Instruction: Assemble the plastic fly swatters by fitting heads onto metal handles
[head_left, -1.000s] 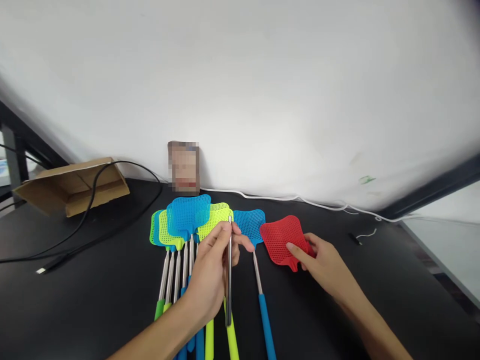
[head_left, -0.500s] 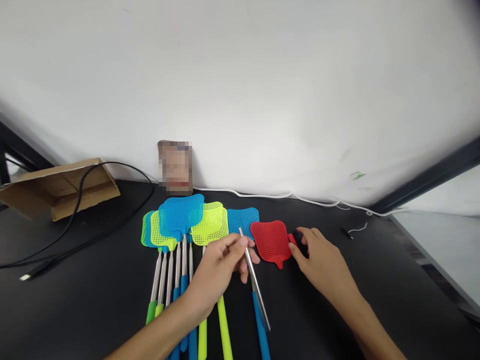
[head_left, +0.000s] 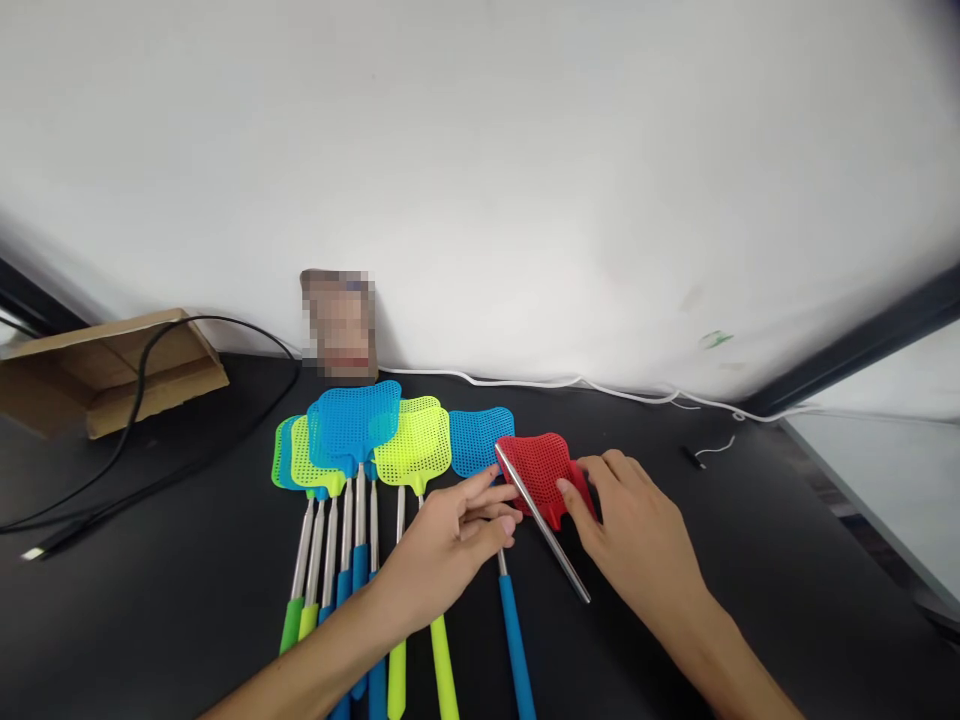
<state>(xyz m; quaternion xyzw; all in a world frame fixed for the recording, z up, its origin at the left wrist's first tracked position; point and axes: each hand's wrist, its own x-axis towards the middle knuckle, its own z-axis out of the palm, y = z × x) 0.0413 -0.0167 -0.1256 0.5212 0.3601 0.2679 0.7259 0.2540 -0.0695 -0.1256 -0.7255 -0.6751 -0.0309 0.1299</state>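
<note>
Moved in the head view: over the last half second, the metal rod [head_left: 546, 530] swings its near end to 5 o'clock and leaves the pinch of the left hand [head_left: 442, 545]; the right hand [head_left: 637, 525] comes in over the edge of the red swatter head [head_left: 534, 462].
Left hand: fingers loosely spread, thumb free; whether the fingertips touch the rod, I cannot tell.
Right hand: thumb over the red head's 4 o'clock edge, fingers bent beside it; whether it grips, I cannot tell.
Rod: slants 11 to 5 o'clock across the red head, in front of it.
Red head: on the black surface [head_left: 637, 670], between the hands and past them toward 12 o'clock.
Blue swatter [head_left: 517, 645]: its head just beside the red one, at 10 o'clock.
Yellow-green swatters [head_left: 412, 445]: heads overlapping, further toward 9 o'clock.
Swatter pile [head_left: 352, 425]: blue, yellow-green and green, beyond those.
Cardboard box [head_left: 157, 375]: well apart, at 10 o'clock.
White cable [head_left: 525, 384]: along the wall [head_left: 525, 200], 12 o'clock.
</note>
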